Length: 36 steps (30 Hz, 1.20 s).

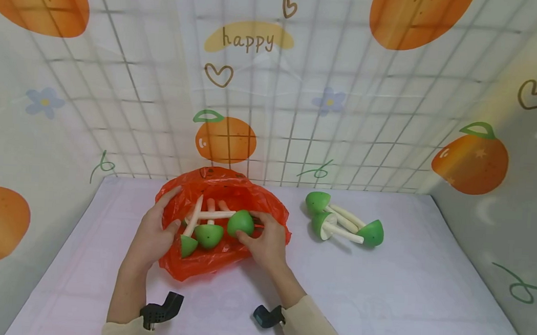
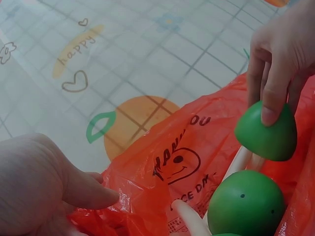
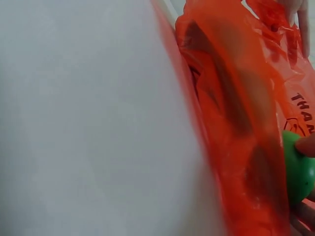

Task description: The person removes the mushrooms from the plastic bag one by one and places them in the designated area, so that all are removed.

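Note:
My right hand pinches a toy mushroom by its green cap, over the right part of an open red plastic bag. Its pale stem points left across the bag's mouth. In the left wrist view, thumb and fingers close round this cap. Several more toy mushrooms lie in the bag, among them a green-capped one and another with its stem upward. My left hand rests on the bag's left rim, fingers and thumb spread apart and fairly straight.
Several green-capped toy mushrooms, one with its stem to the right, lie grouped on the white table right of the bag. A wire grid behind a printed sheet stands at the back. Printed side sheets flank the table.

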Each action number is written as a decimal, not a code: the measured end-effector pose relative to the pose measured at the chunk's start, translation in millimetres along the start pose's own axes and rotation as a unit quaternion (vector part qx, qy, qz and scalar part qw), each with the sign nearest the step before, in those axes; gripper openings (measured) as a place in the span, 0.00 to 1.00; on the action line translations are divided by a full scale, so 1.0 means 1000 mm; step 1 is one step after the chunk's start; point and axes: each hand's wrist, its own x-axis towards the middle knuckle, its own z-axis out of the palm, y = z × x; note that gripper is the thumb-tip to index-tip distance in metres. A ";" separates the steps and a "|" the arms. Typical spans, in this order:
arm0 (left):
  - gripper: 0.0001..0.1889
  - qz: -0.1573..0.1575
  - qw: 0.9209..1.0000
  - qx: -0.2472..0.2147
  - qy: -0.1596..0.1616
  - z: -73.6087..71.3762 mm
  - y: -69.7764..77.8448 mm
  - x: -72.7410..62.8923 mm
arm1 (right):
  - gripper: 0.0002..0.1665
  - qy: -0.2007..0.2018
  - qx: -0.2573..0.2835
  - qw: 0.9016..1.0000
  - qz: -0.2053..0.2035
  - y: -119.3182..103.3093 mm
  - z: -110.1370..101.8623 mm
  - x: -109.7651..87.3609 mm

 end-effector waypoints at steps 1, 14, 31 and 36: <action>0.40 0.000 1.000 0.001 0.001 0.000 0.000 0.000 | 0.32 0.003 -0.001 1.000 -0.001 0.000 -0.001 0.000; 0.40 -0.008 1.000 0.001 -0.002 0.000 0.003 -0.001 | 0.31 0.027 0.006 0.999 -0.023 -0.012 -0.019 -0.004; 0.40 -0.011 1.000 0.000 -0.004 0.000 0.003 -0.002 | 0.30 0.046 0.035 0.996 -0.066 -0.035 -0.050 -0.010; 0.40 -0.007 1.000 -0.003 -0.004 0.000 0.004 0.000 | 0.29 0.055 0.052 0.993 -0.088 -0.040 -0.061 -0.013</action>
